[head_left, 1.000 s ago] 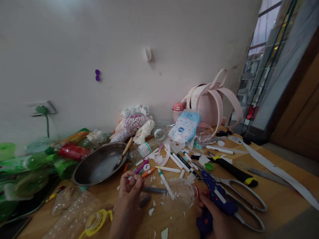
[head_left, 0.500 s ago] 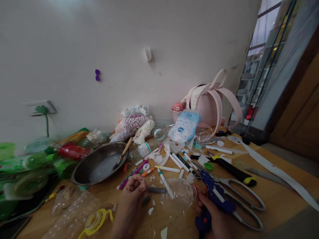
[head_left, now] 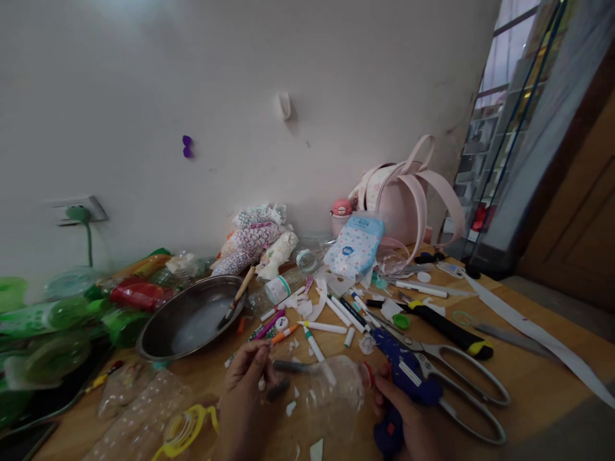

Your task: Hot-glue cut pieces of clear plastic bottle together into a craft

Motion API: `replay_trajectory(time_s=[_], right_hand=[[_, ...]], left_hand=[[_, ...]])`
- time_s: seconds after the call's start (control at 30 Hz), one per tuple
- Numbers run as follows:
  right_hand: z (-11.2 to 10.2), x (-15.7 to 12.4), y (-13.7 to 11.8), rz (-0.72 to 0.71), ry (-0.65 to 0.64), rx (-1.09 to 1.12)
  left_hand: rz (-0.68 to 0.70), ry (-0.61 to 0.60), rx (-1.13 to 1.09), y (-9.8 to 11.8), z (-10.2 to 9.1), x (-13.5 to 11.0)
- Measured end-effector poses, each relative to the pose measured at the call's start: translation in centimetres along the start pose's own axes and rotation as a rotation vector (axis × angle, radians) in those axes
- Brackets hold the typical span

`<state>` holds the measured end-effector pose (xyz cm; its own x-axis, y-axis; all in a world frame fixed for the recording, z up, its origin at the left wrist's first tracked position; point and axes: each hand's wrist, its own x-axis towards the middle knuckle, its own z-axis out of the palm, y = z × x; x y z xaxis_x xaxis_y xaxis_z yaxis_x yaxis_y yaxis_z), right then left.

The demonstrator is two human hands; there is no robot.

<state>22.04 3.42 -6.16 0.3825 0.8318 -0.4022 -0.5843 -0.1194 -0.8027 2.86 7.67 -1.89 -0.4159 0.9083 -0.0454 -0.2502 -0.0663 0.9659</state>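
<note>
Pink backpack [head_left: 398, 205], well beyond right hand [head_left: 398, 404]: contents not visible. Steel pan [head_left: 163, 333], beyond and left of left hand [head_left: 247, 371]: whitish stuff in the bottom, can't tell liquid or residue; brush [head_left: 241, 291] leaning on the rim, handle sticking up. My read: a left sleeve snag on that handle could flip it out.

Scissors [head_left: 425, 367] just right of right hand, metal handles outward. Glue gun [head_left: 401, 365] between them and right hand, overlapping it in view. If it's hot, a sideways hand shift could burn skin or warp plastic.

Clear bottle [head_left: 331, 390] between the hands, neck toward the right. Right hand pinching the neck end at red ring [head_left: 369, 374]; far end looks unsupported, so a weak pinch would likely let it roll. Nothing obvious inside. Left fingers curled close together; can't tell if they grip anything. Dark rod [head_left: 291, 367] just right of left fingertips. White scraps [head_left: 291, 407] nearby; could stick to any glue.
</note>
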Motion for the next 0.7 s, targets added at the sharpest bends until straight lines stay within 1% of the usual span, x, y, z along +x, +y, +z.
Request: replay_trajectory(time_s=[0.07, 0.13, 0.17, 0.2, 0.27, 0.33, 0.37, 0.47, 0.53, 0.6, 0.7], right_hand=[[0.4, 0.0, -1.1, -0.012, -0.099, -0.185], [1.3, 0.3, -2.6, -0.087, -0.272, -0.442], [1.9, 0.7, -3.3, -0.117, -0.339, -0.535], [2.7, 1.2, -4.0, -0.151, -0.391, -0.578], [4.4, 2.4, -4.8, -0.207, -0.508, -0.639], [6.2, 3.8, -4.9, -0.24, -0.599, -0.691], [7.1, 4.5, -4.8, -0.253, -0.62, -0.712], [9.2, 6.1, -4.3, -0.312, -0.623, -0.774], [9.9, 6.6, -4.4, -0.36, -0.579, -0.818], [9.9, 6.8, -4.9, -0.41, -0.498, -0.867], [8.4, 6.8, -5.5, -0.448, -0.373, -0.959]], left_hand=[[-0.018, -0.044, -0.011, 0.0, -0.1, 0.1], [-0.028, -0.09, -0.043, -0.2, -0.2, 0.4], [-0.028, -0.105, -0.057, -0.2, -0.3, 0.6], [-0.029, -0.11, -0.061, -0.3, -0.5, 0.8], [-0.02, -0.08, -0.052, -0.4, -0.7, 1.1], [-0.009, -0.032, -0.029, -0.4, -0.8, 1.3], [-0.008, -0.018, -0.026, -0.4, -0.9, 1.3], [-0.015, -0.018, -0.052, -0.4, -0.8, 1.2], [0.009, -0.016, -0.066, -0.4, -0.7, 1.0], [0.067, 0.002, -0.063, -0.5, -0.7, 1.0], [0.178, 0.074, -0.052, -0.6, -1.0, 1.1]])
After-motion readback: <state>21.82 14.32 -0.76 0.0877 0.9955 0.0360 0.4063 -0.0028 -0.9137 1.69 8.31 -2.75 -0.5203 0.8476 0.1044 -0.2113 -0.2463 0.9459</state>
